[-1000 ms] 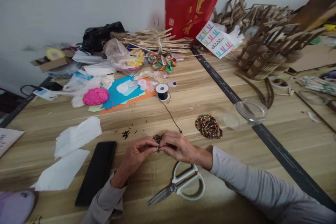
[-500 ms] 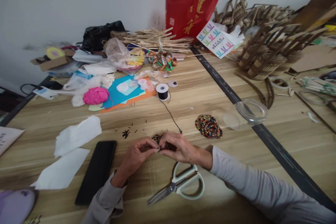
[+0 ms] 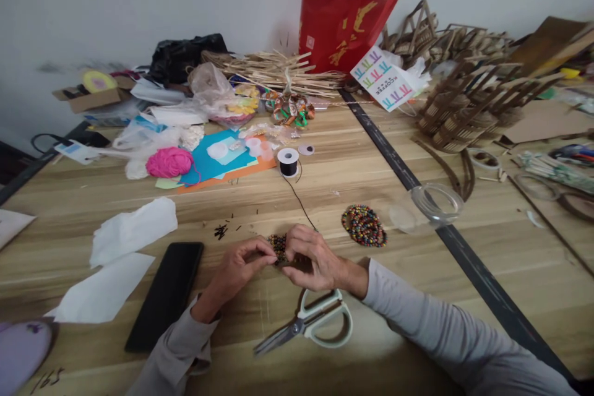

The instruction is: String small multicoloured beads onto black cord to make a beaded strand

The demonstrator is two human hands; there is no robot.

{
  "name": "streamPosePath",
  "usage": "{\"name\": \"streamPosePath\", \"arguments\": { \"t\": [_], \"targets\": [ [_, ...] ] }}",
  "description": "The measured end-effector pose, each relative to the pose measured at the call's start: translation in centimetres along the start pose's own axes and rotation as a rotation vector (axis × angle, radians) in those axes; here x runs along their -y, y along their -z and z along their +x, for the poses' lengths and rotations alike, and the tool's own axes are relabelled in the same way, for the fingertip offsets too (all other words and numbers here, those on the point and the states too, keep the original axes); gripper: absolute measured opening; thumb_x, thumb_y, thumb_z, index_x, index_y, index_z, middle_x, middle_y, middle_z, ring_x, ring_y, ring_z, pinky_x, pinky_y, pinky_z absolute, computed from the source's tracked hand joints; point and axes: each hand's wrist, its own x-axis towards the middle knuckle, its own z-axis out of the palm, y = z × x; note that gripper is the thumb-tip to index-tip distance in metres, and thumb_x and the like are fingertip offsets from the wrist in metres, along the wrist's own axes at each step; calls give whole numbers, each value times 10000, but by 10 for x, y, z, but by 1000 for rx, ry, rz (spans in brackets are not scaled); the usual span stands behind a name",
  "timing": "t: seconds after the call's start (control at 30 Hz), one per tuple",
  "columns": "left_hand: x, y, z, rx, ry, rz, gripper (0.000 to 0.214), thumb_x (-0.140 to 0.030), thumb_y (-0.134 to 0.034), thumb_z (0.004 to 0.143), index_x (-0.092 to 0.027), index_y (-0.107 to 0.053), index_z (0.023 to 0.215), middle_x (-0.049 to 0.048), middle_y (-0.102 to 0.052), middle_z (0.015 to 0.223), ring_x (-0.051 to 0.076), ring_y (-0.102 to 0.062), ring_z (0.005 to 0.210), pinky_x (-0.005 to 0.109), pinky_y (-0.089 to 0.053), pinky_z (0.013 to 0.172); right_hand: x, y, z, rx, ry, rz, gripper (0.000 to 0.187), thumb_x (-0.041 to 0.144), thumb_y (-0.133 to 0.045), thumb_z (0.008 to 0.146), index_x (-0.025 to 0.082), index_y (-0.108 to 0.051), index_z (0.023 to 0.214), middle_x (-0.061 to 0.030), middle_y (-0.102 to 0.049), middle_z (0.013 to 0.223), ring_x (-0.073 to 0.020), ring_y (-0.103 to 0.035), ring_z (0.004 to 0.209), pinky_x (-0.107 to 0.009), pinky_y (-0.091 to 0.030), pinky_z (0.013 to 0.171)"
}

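My left hand [image 3: 244, 262] is closed in a pinch at the left side of a small heap of multicoloured beads [image 3: 277, 246]. What its fingertips hold is too small to make out. My right hand [image 3: 313, 258] arches over the right part of that heap, thumb and curled fingers apart, and hides some beads. A thin black cord [image 3: 299, 200] runs from a white-rimmed spool [image 3: 288, 162] to behind the right hand. Right of it lies a coil of similar bead strings [image 3: 364, 225]. Scissors with pale handles [image 3: 327, 320] rest below the hands.
Small black bits [image 3: 221, 231] are scattered left of the beads. A black phone [image 3: 166, 297] and white paper pieces [image 3: 134, 229] lie left. Pink yarn [image 3: 169, 163], a red bag [image 3: 350, 12], clear tubing [image 3: 437, 203] and small woven baskets [image 3: 464, 120] stand farther out.
My right thumb and fingers have parted from the pinch beside my left fingertips, leaving a gap between the hands. More of the bead heap shows. The view has shifted slightly.
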Motion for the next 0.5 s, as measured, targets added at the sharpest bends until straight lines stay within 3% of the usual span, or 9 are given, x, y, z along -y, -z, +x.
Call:
{"name": "streamPosePath", "arguments": {
  "t": [0.2,0.5],
  "targets": [
    [-2,-3,0,-5,-55,0,80,-177,-683,743,-158,-677,665,28,-680,706,169,-622,708,260,-475,697,0,-2,1,-31,10,90,182,332,-624,846,185,-536,908,-78,-628,872,-211,-563,879,-367,-440,832],
    [-2,-2,0,-6,-86,78,102,-191,-674,762,-160,-681,665,28,-688,697,164,-621,677,247,-470,651,-1,-5,3,-21,-6,119,80,226,-555,910,173,-568,851,-67,-639,792,-183,-580,803,-328,-473,769]
  ]
}}
